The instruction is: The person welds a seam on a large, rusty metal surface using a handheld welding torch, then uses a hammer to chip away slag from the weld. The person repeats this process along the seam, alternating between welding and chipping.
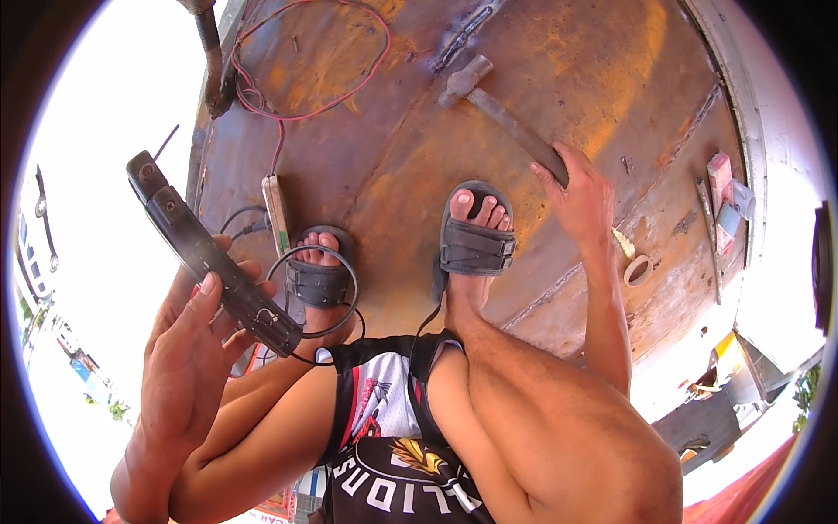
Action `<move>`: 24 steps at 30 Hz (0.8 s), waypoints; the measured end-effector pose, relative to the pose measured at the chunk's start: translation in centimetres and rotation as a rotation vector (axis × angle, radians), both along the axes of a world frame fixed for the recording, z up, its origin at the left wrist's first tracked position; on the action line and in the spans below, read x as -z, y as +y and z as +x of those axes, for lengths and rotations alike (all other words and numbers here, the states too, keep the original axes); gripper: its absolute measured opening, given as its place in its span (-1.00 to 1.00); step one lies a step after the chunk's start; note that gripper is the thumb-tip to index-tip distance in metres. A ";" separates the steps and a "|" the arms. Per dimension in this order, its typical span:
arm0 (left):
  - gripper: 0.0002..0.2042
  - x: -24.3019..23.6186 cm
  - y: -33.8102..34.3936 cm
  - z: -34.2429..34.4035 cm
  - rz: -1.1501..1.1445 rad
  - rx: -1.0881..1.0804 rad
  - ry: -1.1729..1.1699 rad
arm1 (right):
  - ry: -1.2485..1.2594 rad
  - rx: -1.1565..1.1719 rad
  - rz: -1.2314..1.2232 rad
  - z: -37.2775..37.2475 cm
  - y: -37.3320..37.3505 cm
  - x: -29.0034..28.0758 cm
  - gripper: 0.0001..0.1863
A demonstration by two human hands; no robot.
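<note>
My left hand (188, 367) is raised at the left, its fingers closed around a black welding electrode holder (218, 266). The holder tilts up to the left. A short thin rod juts out near its far end, and a black cable loops from its lower end. At the right, my right hand (580, 196) grips the end of a ball-peen hammer's handle (515, 122). The hammer's metal head (466, 80) points away from me, over or on the rusty steel plate (393, 210); I cannot tell whether it touches. A weld bead (463, 37) lies just beyond the head.
My sandalled feet (476, 231) stand on the plate. A red-and-black wire (384, 61) coils at the far left, leading to a pale socket strip (276, 210) by my left foot. A ring-shaped roll (638, 271) and red packets (720, 179) lie right, beside a thin bar (709, 240).
</note>
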State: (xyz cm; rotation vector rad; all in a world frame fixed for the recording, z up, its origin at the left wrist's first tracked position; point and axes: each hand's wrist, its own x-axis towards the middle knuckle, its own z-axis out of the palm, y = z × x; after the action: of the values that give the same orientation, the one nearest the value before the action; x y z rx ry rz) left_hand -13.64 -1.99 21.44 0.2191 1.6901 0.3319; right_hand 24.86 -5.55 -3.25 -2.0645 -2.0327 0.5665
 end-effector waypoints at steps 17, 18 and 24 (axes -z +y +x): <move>-0.49 -0.1 0.0 2.5 0.203 0.019 -0.035 | 0.065 0.113 -0.154 -2.1 -0.3 0.3 -0.56; -0.49 -0.4 -0.1 2.5 0.202 0.015 -0.019 | 0.136 0.128 -0.181 -2.4 0.0 0.4 -0.56; -0.49 1.4 1.0 0.6 -0.031 0.007 0.019 | 0.537 0.323 -0.184 -1.6 2.8 0.0 -0.53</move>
State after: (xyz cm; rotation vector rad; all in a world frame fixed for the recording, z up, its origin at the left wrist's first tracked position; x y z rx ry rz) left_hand -12.99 -1.03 20.07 0.2052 1.7120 0.2990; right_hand 23.23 -2.80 -3.27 -1.9900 -1.3603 1.1282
